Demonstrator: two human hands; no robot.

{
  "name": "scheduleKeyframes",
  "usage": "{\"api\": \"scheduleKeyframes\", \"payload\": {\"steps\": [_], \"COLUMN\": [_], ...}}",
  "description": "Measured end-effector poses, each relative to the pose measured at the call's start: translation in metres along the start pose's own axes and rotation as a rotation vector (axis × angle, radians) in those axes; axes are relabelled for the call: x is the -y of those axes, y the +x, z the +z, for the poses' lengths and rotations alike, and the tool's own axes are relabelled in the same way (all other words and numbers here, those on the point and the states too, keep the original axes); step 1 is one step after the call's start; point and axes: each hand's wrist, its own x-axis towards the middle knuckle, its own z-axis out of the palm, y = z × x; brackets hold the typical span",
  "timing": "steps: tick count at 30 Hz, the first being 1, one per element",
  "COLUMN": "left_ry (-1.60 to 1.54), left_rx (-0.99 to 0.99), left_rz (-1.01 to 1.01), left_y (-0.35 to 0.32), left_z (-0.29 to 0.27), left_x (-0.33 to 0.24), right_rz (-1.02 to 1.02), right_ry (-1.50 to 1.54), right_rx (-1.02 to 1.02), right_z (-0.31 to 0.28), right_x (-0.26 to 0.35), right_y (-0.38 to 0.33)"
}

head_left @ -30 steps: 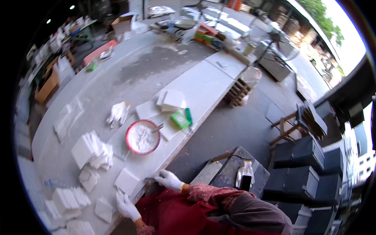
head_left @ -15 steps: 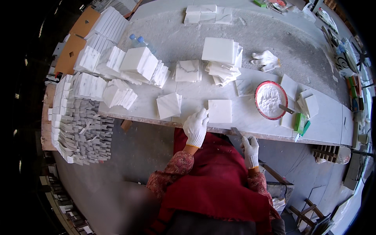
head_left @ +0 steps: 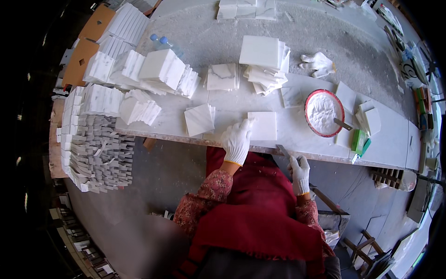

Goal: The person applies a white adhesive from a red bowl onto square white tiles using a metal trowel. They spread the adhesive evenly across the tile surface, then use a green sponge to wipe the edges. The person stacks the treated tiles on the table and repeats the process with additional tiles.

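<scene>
A square white tile (head_left: 263,126) lies flat near the table's front edge. My left hand (head_left: 236,142), in a white knitted glove, is at its left side with the fingers bent and their tips at the tile's upper left corner. The thumb is hard to make out. My right hand (head_left: 300,175), gloved too, is closed round a putty knife (head_left: 282,150). The knife's flat blade points up and left, just over the table edge and apart from the tile. To the right stands a red-rimmed bowl (head_left: 320,132) of white paste, with another putty knife (head_left: 343,124) resting in it.
White veined tiles (head_left: 200,120) lie left of my left hand. Tile stacks (head_left: 261,51) and a spare glove (head_left: 318,63) are farther back. A green box (head_left: 358,141) sits right of the bowl. Many narrow stone pieces (head_left: 103,156) are piled at the far left.
My view has shifted slightly, so the table sits higher. My left hand's fingertips have come closer over the tile's corner. My right hand still holds the putty knife, its blade showing more clearly.
</scene>
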Motion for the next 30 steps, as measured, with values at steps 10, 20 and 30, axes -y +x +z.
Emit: {"api": "scheduleKeyframes", "payload": {"steps": [10, 20, 30], "left_ry": [-0.002, 0.028, 0.032], "left_rx": [0.057, 0.073, 0.13], "left_rz": [-0.012, -0.012, -0.009], "left_y": [0.005, 0.0063, 0.0091], "left_z": [-0.0034, -0.0001, -0.0002], "left_x": [-0.0025, -0.0025, -0.0004], "right_rz": [-0.019, 0.011, -0.01], "right_ry": [-0.022, 0.035, 0.04], "right_rx": [0.013, -0.013, -0.006], "right_z": [-0.0018, 0.0005, -0.002], "right_x": [-0.0039, -0.0027, -0.0052], "right_y": [0.0026, 0.0033, 0.0022]}}
